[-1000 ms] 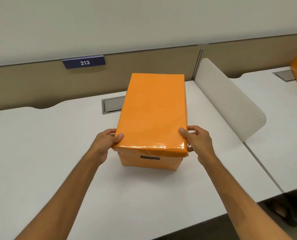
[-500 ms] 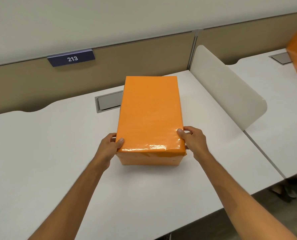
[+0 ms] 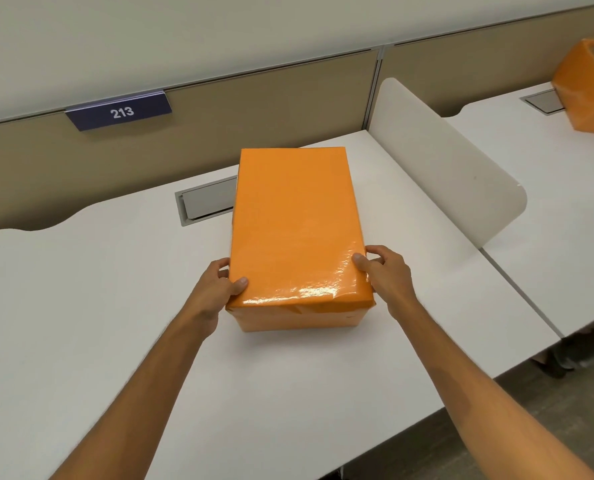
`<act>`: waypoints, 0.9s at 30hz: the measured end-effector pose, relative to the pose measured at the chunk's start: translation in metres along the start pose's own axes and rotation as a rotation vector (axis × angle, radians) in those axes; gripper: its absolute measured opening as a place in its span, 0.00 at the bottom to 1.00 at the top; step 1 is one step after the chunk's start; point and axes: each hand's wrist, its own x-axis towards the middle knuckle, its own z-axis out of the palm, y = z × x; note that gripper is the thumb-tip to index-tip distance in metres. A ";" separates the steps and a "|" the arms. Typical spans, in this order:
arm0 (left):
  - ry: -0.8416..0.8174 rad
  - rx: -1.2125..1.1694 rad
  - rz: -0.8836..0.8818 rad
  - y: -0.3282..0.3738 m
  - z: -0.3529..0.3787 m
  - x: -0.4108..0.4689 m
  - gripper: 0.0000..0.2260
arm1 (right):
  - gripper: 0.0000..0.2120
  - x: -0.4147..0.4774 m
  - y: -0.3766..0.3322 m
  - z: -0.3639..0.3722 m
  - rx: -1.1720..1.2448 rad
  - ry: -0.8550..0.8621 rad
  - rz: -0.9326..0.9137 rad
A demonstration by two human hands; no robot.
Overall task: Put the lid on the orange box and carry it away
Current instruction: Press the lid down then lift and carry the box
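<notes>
The orange box stands on the white desk, with its glossy orange lid lying flat over the top. My left hand grips the lid's near left corner, thumb on top. On the near right corner sits my right hand, thumb on the lid and fingers down the side. Only the box's front face shows below the lid.
A white curved divider rises to the right of the box. Behind the box lies a grey cable hatch. A tan partition carries a sign reading 213. A second orange box sits on the neighbouring desk, far right.
The lid has sunk down over the box, hiding the front label. The view has tilted further down and the box looks farther from me. Both hands stay on the near corners.
</notes>
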 end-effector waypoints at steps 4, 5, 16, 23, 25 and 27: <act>-0.036 -0.035 -0.041 0.023 -0.009 0.018 0.31 | 0.33 0.011 -0.011 0.001 0.028 -0.069 -0.062; -0.030 -0.035 -0.028 0.030 -0.010 0.024 0.30 | 0.33 0.016 -0.014 0.002 0.012 -0.071 -0.075; 0.017 0.042 -0.008 0.093 0.010 0.079 0.29 | 0.34 0.096 -0.065 0.007 0.122 -0.153 -0.027; 0.051 -0.002 -0.057 0.087 0.013 0.101 0.26 | 0.22 0.125 -0.061 0.014 0.267 -0.093 0.054; 0.067 -0.005 -0.072 0.086 0.014 0.106 0.26 | 0.21 0.130 -0.058 0.017 0.276 -0.070 0.065; 0.076 -0.008 -0.087 0.087 0.015 0.109 0.26 | 0.20 0.133 -0.056 0.018 0.261 -0.036 0.059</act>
